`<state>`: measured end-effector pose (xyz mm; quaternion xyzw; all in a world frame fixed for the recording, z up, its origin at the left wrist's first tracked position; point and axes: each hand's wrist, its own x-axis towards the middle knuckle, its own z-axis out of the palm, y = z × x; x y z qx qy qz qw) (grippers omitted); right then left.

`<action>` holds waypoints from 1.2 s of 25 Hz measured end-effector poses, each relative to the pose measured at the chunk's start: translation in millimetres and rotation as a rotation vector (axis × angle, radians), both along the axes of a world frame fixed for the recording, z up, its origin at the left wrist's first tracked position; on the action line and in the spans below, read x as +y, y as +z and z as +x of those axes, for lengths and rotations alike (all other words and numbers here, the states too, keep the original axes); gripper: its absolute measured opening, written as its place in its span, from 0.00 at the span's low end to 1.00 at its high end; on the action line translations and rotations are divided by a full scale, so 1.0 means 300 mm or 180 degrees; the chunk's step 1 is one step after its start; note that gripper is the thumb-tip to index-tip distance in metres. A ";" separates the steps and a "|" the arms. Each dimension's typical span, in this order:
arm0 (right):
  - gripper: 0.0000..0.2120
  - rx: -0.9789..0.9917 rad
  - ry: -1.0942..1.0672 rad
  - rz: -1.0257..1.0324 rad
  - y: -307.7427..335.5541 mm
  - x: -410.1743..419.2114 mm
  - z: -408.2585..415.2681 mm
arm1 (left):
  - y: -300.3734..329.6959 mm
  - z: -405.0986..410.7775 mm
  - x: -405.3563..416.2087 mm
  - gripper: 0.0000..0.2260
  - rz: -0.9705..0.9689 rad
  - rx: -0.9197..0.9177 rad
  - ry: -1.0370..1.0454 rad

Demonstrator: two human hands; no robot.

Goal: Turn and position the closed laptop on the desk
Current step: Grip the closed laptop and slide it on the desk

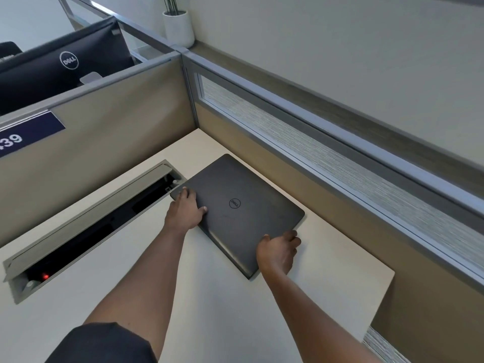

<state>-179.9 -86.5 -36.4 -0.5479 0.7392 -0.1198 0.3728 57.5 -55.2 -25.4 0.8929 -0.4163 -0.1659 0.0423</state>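
A closed dark grey laptop [237, 205] with a round logo on its lid lies flat on the white desk [222, 310], in the far corner next to the partition walls and turned at an angle to them. My left hand [183, 209] grips its left edge, thumb on the lid and fingers over the far left corner. At the near right corner, my right hand [278, 251] holds the edge with the fingers curled around it.
An open grey cable tray [86, 226] with a red light is set into the desk left of the laptop. Beige partition walls [117, 132] close the corner. A black monitor back [65, 64] and a white pot [179, 27] stand beyond them.
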 end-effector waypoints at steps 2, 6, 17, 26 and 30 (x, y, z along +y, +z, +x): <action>0.31 0.0003 -0.0093 0.0103 -0.008 -0.012 0.009 | 0.009 0.024 -0.014 0.32 -0.0020 -0.0082 0.0010; 0.28 0.0011 -0.0329 0.0204 -0.019 -0.032 0.036 | 0.015 0.068 -0.050 0.37 -0.0031 -0.0043 0.0122; 0.25 -0.0212 -0.1071 0.0552 -0.008 -0.115 0.053 | 0.008 0.129 -0.102 0.38 0.0287 0.0029 0.0392; 0.24 -0.1022 -0.1635 0.0968 -0.008 -0.191 -0.027 | 0.010 0.097 0.056 0.47 0.0138 0.0627 0.1077; 0.24 -0.1201 -0.1425 0.0884 0.005 -0.171 -0.045 | 0.010 0.016 0.181 0.44 0.0017 0.0689 0.1504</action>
